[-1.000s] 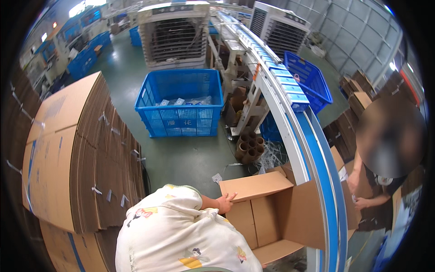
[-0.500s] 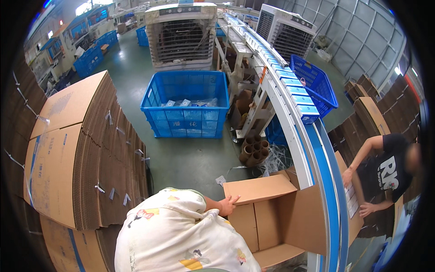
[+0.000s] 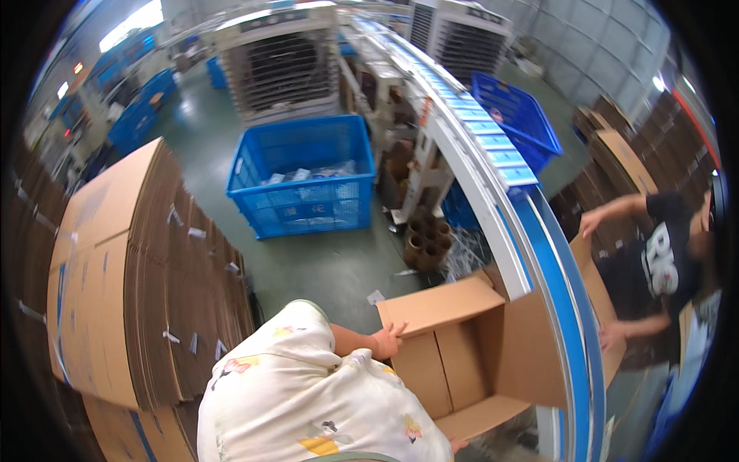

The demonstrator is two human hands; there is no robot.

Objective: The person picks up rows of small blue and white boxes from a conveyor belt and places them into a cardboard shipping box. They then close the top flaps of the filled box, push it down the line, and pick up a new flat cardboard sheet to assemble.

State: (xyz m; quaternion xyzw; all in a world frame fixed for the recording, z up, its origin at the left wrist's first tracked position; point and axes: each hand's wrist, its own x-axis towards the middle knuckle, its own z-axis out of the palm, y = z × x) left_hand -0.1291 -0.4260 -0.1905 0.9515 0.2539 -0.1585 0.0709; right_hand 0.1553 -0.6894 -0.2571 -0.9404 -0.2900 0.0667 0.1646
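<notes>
An open cardboard box (image 3: 443, 369) stands in front of me at the left side of the conveyor, its flaps spread outward. At the left end of its far flap is my left hand (image 3: 387, 340), open, with fingers apart and touching the cardboard. Only a small part of my right hand (image 3: 459, 445) shows, by the box's near flap; its fingers are mostly hidden. The box's inside shows bare brown panels. Its right flap (image 3: 531, 350) leans against the conveyor.
The conveyor (image 3: 550, 269) carries a row of blue-and-white cartons (image 3: 500, 146). Across it, a co-worker (image 3: 658, 262) handles another cardboard box (image 3: 596, 292). Stacked flat cardboard (image 3: 185, 292) rises at left. Ahead stand a blue crate (image 3: 304, 208) and cardboard tubes (image 3: 427, 242).
My view has turned slightly, shifting the scene. My left hand stays by the flap corner. The co-worker's farther hand has risen along the other box.
</notes>
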